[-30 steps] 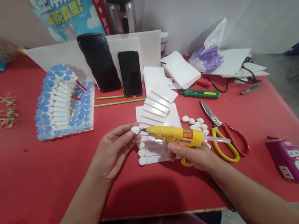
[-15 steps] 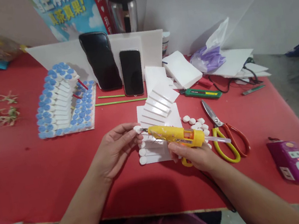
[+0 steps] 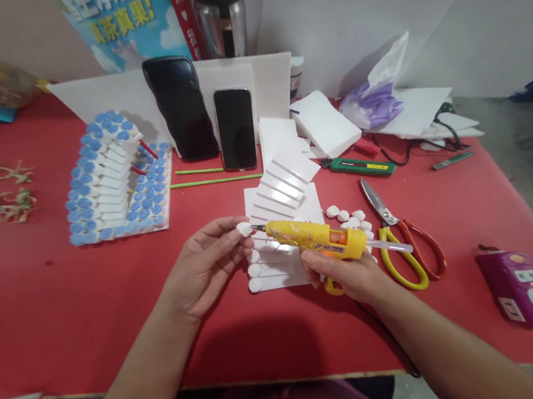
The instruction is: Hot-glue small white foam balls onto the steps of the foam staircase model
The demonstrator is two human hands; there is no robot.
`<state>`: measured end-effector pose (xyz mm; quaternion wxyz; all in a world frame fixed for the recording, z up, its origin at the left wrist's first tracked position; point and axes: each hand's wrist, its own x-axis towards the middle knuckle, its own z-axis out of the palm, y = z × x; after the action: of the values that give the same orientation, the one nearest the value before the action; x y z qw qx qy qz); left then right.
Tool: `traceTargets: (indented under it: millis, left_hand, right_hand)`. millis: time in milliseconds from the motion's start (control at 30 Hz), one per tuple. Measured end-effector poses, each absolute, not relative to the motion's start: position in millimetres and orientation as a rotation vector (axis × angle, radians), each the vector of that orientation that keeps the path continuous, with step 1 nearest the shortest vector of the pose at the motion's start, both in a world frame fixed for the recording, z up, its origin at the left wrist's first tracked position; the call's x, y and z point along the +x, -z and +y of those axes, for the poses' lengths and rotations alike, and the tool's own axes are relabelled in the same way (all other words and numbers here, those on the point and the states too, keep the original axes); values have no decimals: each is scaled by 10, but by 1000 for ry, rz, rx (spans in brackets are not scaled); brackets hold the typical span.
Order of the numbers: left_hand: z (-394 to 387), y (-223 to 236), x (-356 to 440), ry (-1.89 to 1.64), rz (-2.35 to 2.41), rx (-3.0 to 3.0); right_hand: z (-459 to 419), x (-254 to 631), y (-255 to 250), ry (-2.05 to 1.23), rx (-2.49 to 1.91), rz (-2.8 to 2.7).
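My yellow plastic glue gun has edged slightly to the right since the earlier frame, its dark metal nozzle drawn back a touch from the small white rounded piece in my other hand; the whole view has slid a little too, while the things on the red tabletop keep their places relative to one another.

My left hand has that piece pinched between thumb and fingertips, nearly closed, just above the left edge of the white glossy sheet with stepped strips; the nozzle tip points at the piece's right side, though I cannot tell whether they touch; my right hand is wrapped firmly round the gun's handle, and whether I am squeezing the trigger I cannot tell; a translucent glue stick juts from the gun's rear.

Below my left fingers, a column of white round pieces lines the sheet's left edge, unchanged; a loose cluster of white pieces lies to the sheet's right, partly behind the gun, near the red-and-yellow-handled metal scissors.
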<state>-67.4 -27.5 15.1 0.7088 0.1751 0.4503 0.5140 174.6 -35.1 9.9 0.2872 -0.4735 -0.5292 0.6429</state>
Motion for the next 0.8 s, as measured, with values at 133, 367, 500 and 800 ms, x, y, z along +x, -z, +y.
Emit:
traceTargets:
  millis: [133, 367, 500, 800]
  left_hand:
    - [-274, -161, -665, -1156, 1001, 352]
    - [-265, -184, -621, -1178, 1014, 318]
    - [-281, -157, -602, -1249, 1072, 406]
    - [-405, -171, -697, -1240, 1525, 1571]
  right_hand:
    - [-349, 1746, -96, -1731, -1256, -1413]
    - [-345, 1734, -87, -1763, -1205, -1395]
    - [-349, 1740, -113, -1770, -1200, -1416]
    - [-306, 1784, -127, -1668, -1141, -1380]
